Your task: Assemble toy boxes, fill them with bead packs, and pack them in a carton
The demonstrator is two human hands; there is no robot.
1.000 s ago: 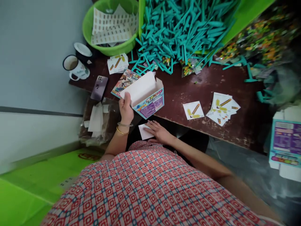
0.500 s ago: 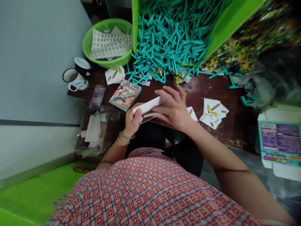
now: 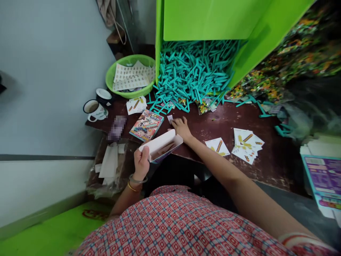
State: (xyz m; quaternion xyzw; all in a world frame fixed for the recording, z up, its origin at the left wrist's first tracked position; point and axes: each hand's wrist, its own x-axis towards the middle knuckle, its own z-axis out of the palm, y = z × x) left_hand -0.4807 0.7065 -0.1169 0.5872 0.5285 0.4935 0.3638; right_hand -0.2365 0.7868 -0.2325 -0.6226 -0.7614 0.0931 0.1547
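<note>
From the head camera, the left hand grips one end of an open white carton, fingers closed around its near-left flap, holding it at the near edge of the dark counter. The right hand reaches out at about one o'clock from the carton, palm down on the counter with fingers loosely spread, fingertips touching a small pale packet just short of the pile of teal plastic sticks. A printed flat box lies at eleven o'clock from the carton, just beside it. Sticker cards sit fanned at three o'clock of the right hand, well apart. At twelve o'clock of the printed box stands a green basin holding label sheets, and two mugs sit at ten o'clock near the wall
</note>
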